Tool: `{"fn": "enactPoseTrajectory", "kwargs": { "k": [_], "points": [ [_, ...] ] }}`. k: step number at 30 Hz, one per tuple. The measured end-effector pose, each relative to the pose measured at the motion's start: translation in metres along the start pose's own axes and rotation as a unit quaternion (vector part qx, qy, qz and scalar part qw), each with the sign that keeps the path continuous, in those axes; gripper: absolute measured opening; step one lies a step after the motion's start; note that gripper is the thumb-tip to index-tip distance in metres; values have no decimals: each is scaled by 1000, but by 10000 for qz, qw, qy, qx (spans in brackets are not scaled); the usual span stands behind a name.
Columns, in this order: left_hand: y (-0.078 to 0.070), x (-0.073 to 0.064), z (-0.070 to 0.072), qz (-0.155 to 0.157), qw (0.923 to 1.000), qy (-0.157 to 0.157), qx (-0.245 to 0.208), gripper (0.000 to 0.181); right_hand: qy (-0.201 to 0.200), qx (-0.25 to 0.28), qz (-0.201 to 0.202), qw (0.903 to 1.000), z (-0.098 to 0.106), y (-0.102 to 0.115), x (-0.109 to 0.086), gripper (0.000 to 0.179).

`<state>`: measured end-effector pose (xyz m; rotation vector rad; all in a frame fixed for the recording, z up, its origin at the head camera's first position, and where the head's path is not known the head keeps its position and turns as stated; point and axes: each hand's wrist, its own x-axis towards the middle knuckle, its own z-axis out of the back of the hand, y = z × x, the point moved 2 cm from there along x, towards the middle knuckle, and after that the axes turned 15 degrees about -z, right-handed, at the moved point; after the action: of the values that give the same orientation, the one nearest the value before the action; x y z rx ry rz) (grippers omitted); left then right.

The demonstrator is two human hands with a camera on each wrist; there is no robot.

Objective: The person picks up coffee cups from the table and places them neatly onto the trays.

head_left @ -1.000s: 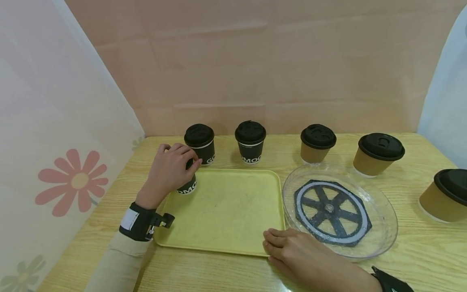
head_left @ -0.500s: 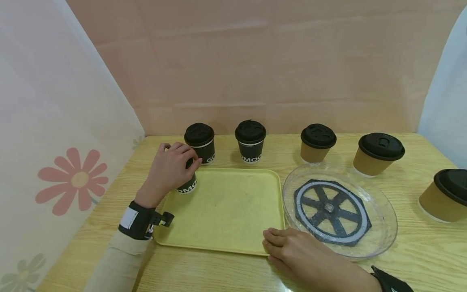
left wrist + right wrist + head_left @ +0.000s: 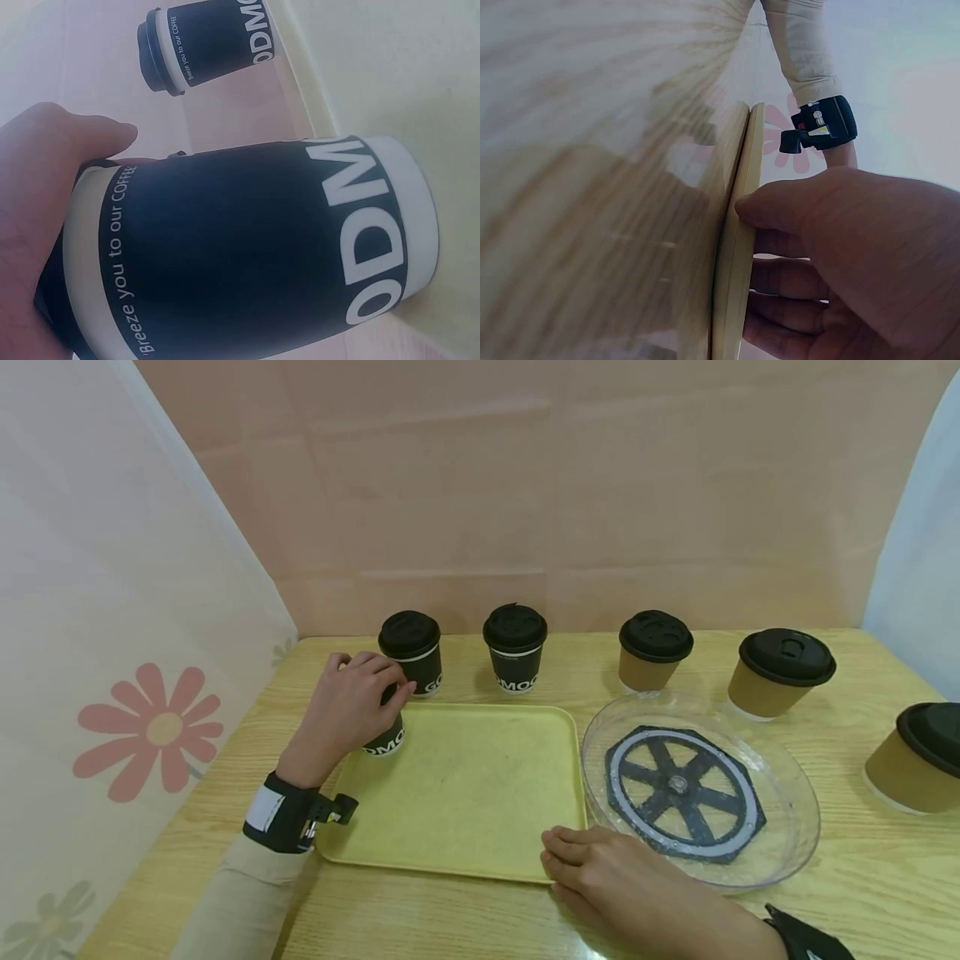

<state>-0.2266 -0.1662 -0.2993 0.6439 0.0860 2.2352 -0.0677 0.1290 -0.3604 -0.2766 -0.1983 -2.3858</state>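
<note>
I see sheets (image 3: 525,485) round a wooden tabletop (image 3: 420,918), one dish (image 3: 787,802), six cups (image 3: 385,743), left hand (image 3: 348,710) gripping one, right hand (image 3: 611,877) one tray (image 3: 480,789).

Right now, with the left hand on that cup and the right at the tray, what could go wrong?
The left hand grips the cup up at its lid, so lifting might pop it off. Another black cup stands just behind and could get knocked. If the right hand shifts the yellow tray, it may bump the clear dish beside it.
</note>
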Motion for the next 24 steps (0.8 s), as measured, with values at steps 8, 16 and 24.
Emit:
{"fn": "enactPoseTrajectory", "kwargs": {
  "k": [8,16,24],
  "points": [
    [-1,1,2,151,9998,41,-158,28,11,-72,54,10000,-1,-1,-1,26],
    [-2,1,1,229,9993,-46,-279,29,-42,-151,54,9999,-2,-2,-2,25],
    [-2,0,5,219,9988,-267,-341,27,-187,-180,60,9996,-1,-1,-2,24]
  ]
}}
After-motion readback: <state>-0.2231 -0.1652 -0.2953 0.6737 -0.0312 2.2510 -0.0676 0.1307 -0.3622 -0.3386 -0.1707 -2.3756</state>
